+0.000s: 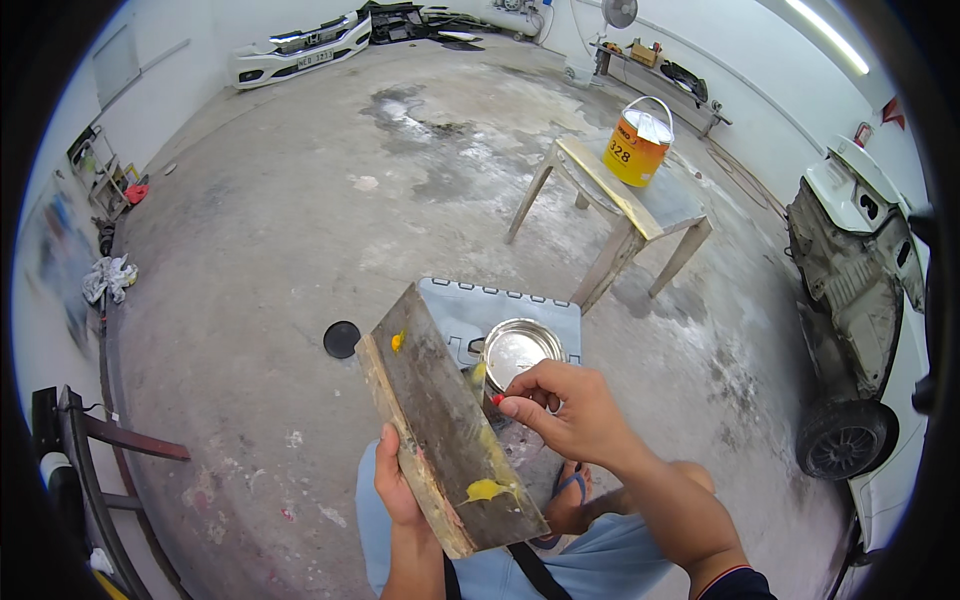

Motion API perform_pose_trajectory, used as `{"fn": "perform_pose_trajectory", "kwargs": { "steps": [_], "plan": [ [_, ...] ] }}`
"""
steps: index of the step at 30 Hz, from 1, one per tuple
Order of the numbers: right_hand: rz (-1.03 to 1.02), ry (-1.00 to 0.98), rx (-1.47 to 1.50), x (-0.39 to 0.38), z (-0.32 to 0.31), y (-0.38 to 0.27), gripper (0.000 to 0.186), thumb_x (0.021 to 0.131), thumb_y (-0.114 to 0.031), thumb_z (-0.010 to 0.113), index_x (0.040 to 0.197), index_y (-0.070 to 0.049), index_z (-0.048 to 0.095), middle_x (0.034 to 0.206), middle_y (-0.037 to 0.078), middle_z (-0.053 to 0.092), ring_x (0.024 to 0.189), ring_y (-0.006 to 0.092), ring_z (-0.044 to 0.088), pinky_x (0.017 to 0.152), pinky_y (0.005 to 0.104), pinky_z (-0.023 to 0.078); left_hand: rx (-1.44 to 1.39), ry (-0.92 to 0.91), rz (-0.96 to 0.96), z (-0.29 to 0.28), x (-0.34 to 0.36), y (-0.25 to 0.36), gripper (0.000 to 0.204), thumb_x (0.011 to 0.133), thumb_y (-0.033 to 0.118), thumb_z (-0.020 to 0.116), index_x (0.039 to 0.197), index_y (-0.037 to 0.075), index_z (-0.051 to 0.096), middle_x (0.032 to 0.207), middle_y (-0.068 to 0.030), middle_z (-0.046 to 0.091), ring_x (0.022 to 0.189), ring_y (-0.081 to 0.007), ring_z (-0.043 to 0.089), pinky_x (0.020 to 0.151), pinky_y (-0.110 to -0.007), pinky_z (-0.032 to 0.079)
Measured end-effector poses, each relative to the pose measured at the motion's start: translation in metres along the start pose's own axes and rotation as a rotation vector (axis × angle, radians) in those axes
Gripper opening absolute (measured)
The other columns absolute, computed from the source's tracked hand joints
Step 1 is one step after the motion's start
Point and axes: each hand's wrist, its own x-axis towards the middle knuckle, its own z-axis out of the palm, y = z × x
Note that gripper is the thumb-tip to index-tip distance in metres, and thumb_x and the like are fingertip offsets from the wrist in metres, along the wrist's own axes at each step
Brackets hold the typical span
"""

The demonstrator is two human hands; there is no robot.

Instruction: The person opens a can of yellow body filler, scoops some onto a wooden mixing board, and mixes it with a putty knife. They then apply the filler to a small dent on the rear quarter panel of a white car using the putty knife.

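My left hand (pixel 399 480) is closed on the near edge of a long, thick wooden board (pixel 440 415), its thumb along the side. The board lies tilted above my lap, its face grey and worn. A yellow blob of paste (pixel 486 490) sits near its lower end, an orange-yellow dab (pixel 398 341) near the upper end. Just past the board's right edge, my right hand (pixel 565 410) pinches a small red piece (pixel 497 399); fingers hide the rest, so its kind is unclear. Behind that hand, a round metal tin (pixel 522 350) rests on a grey plastic case (pixel 455 305).
A worn wooden stool (pixel 605 195) holds a yellow bucket (pixel 638 148) ahead to the right. A black round lid (pixel 342 339) lies on the concrete floor left of the board. Car body parts with a wheel (pixel 848 440) stand at right; a white bumper (pixel 300 55) lies far left.
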Motion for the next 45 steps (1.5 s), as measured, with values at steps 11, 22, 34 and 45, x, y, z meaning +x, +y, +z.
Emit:
{"fn": "perform_pose_trajectory", "kwargs": {
  "steps": [11,22,34,45],
  "plan": [
    [0.199,-0.054,0.442,0.018,0.004,0.014,0.016,0.093,-0.012,0.081,0.106,-0.003,0.077,0.087,-0.003,0.069,0.071,0.0019,0.056,0.061,0.0229,0.045,0.056,0.041,0.028,-0.006,0.005,-0.002,0.057,0.111,0.044,0.039,0.142,-0.003,0.053,0.128,-0.02,0.069,0.109,-0.0304,0.072,0.096,-0.045,0.059],
    [0.213,-0.101,0.295,0.028,0.015,0.023,0.018,0.095,-0.015,0.075,0.107,-0.002,0.077,0.073,0.0,0.066,0.064,0.005,0.055,0.059,0.0255,0.046,0.082,-0.047,0.023,-0.024,0.005,0.005,0.062,0.111,0.045,0.039,0.148,-0.004,0.047,0.138,-0.021,0.063,0.122,-0.0327,0.065,0.105,-0.046,0.053],
    [-0.055,0.068,-0.395,0.05,-0.006,0.055,0.014,0.087,-0.012,0.073,0.1,-0.006,0.076,0.093,0.013,0.075,0.08,0.0309,0.07,0.075,0.0415,0.056,0.019,-0.097,0.025,-0.032,0.006,0.009,0.06,0.111,0.043,0.041,0.148,-0.003,0.047,0.14,-0.0202,0.062,0.124,-0.0322,0.064,0.106,-0.046,0.051],
    [-0.001,0.021,-0.365,0.048,-0.002,0.043,0.033,0.09,-0.019,0.075,0.121,-0.006,0.075,0.103,0.014,0.073,0.093,0.0321,0.069,0.08,0.0419,0.055,-0.029,-0.082,0.017,-0.025,0.004,0.012,0.061,0.111,0.044,0.042,0.15,-0.002,0.046,0.141,-0.0203,0.061,0.125,-0.0327,0.064,0.106,-0.046,0.052]
  ]
}}
